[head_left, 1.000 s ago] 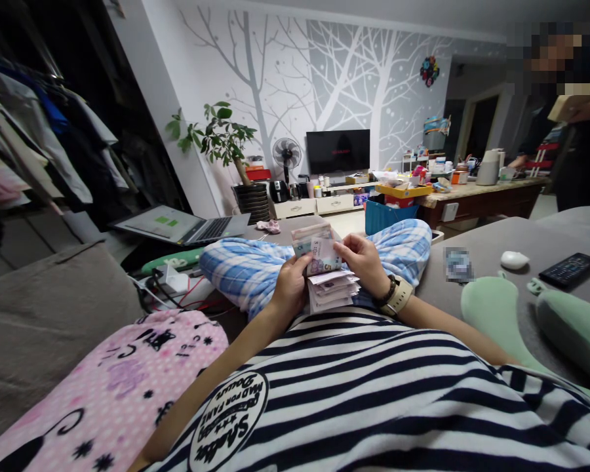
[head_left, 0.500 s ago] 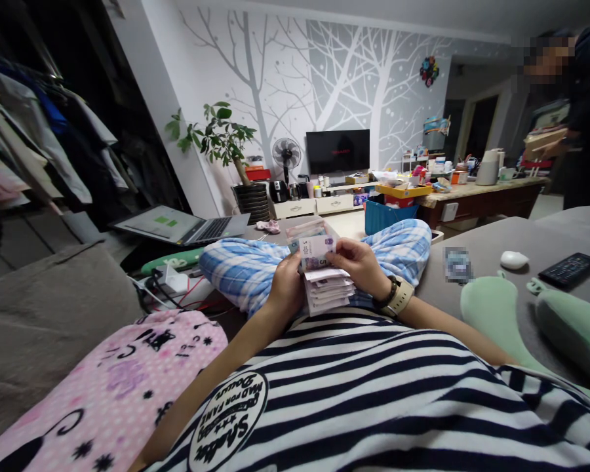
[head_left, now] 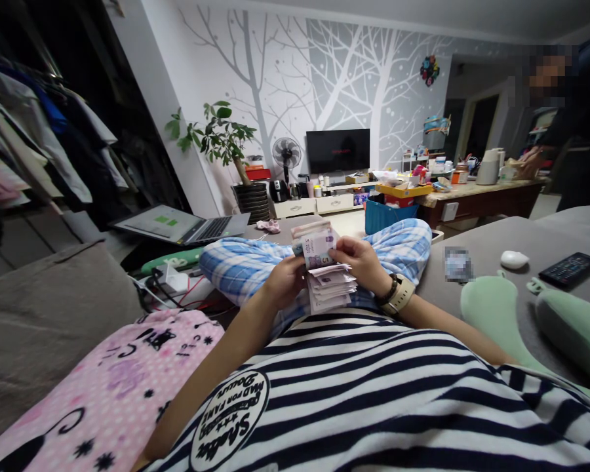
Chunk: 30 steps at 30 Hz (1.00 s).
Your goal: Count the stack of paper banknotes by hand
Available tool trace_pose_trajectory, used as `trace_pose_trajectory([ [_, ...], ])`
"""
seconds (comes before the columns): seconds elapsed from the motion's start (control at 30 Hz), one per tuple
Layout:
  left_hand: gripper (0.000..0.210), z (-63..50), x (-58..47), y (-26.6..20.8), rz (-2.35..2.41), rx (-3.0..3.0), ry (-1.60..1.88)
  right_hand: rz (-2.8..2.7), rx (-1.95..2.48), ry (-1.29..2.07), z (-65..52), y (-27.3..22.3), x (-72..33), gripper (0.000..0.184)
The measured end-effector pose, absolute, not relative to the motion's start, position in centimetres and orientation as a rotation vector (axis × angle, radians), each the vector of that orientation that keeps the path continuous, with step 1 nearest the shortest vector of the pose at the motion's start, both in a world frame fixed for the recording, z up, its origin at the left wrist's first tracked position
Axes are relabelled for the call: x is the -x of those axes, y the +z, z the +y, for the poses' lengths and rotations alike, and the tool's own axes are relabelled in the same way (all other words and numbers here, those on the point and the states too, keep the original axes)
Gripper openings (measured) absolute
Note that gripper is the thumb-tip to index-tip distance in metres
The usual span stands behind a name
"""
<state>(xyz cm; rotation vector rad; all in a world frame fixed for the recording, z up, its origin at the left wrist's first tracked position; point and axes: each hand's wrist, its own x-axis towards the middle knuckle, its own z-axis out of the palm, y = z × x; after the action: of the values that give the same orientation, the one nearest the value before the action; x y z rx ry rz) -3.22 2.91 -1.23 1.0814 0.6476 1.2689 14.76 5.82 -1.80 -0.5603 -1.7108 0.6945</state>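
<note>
A wad of banknotes (head_left: 330, 288) hangs folded down over my lap, several pale purple notes fanned at its lower end. My left hand (head_left: 286, 280) grips the wad from its left side, fingers mostly hidden behind the paper. Thumb and fingers of my right hand (head_left: 360, 261) pinch the right edge of the top note (head_left: 319, 250), which is marked with a 5. Beyond it, the far ends of other notes (head_left: 311, 228) stick up, reddish and greenish. My legs in blue checked trousers (head_left: 398, 244) are crossed beneath.
An open laptop (head_left: 177, 224) and a white plug box with cables (head_left: 174, 280) lie to the left, beside a pink blanket (head_left: 128, 373). On the right are a green neck pillow (head_left: 491, 314), a white mouse (head_left: 514, 260) and a black remote (head_left: 568, 269). A person (head_left: 585, 131) stands at the cluttered table (head_left: 491, 196).
My left hand has shifted slightly down and left along the wad, and the top note tilts differently. The person at the right has lowered a hand toward the table.
</note>
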Motion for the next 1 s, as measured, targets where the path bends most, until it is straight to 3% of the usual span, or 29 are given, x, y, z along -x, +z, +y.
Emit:
trace_pose_trajectory([
  [0.2, 0.043, 3.0, 3.1, -1.5, 0.6, -1.003, 1.26, -1.779, 0.596, 0.576, 6.0, -2.1, -15.0, 0.022],
  [0.63, 0.029, 1.8, 1.4, -0.1, 0.675, -0.852, 1.322, -1.897, 0.63, 0.244, 4.2, -0.6, -15.4, 0.01],
  [1.0, 0.022, 1.2, 1.0, 0.5, 0.673, -0.802, 1.507, -1.994, 0.538, 0.161, 4.1, 0.0, -15.9, 0.005],
])
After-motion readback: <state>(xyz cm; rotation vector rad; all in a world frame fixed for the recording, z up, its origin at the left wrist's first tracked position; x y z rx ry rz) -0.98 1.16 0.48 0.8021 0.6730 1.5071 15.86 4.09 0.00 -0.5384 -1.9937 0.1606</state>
